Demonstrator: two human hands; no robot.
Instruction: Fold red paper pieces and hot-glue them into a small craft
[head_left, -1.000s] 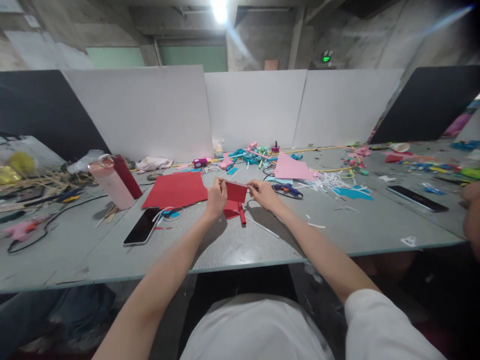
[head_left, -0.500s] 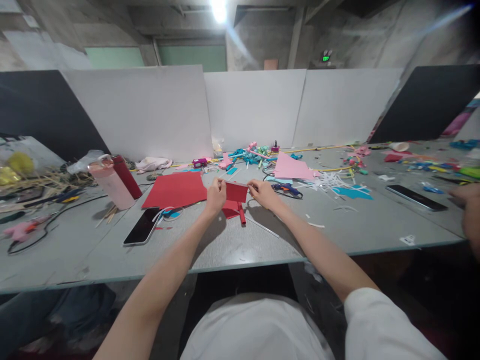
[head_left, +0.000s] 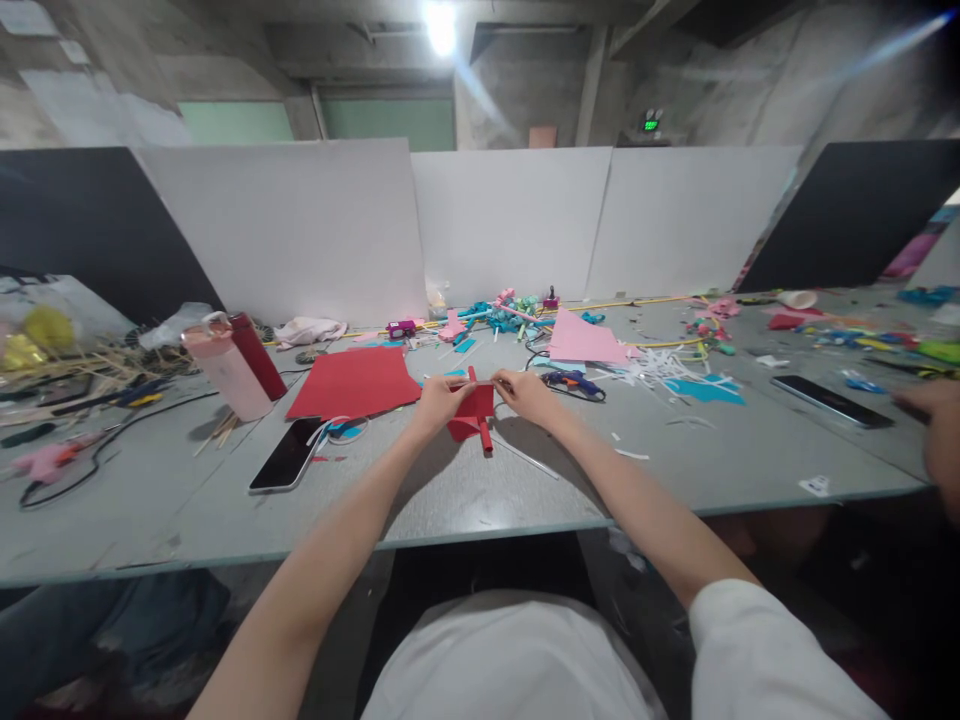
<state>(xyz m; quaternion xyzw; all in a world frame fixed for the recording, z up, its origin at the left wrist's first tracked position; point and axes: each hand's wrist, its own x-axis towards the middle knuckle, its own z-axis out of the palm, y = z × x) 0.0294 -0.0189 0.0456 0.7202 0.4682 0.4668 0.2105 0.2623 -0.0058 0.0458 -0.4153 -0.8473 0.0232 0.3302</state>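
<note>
Near edge of gray tabletop (head_left: 202,520): thin white strip (head_left: 532,461) lying at an angle, R of ctr. Just beyond, rolled red paper tube (head_left: 487,437), near end poking out toward wearer, far end showing past the held pc; small flat red paper scrap (head_left: 462,430) just L of it.

L hand (head_left: 441,402) + R hand (head_left: 529,397) at mid-tabletop, fingertips pinched, one at each side of small rectangular red paper pc (head_left: 475,401). L grip: thumb + fingers on its L side; R grip: on its upper R corner. Pc sits btwn hands, across tube's middle; can't tell if touching tube.

Abt same depth: black-screened phone (head_left: 286,455) on L, large red paper sheet (head_left: 352,382) nr L hand, dk blue glue gun (head_left: 573,384) just past R hand. Far R, co-worker's hand (head_left: 934,400) nr 2nd dark phone (head_left: 831,400).

Farther: pink paper sheet (head_left: 589,338), then upright white panels (head_left: 510,225) at back.
</note>
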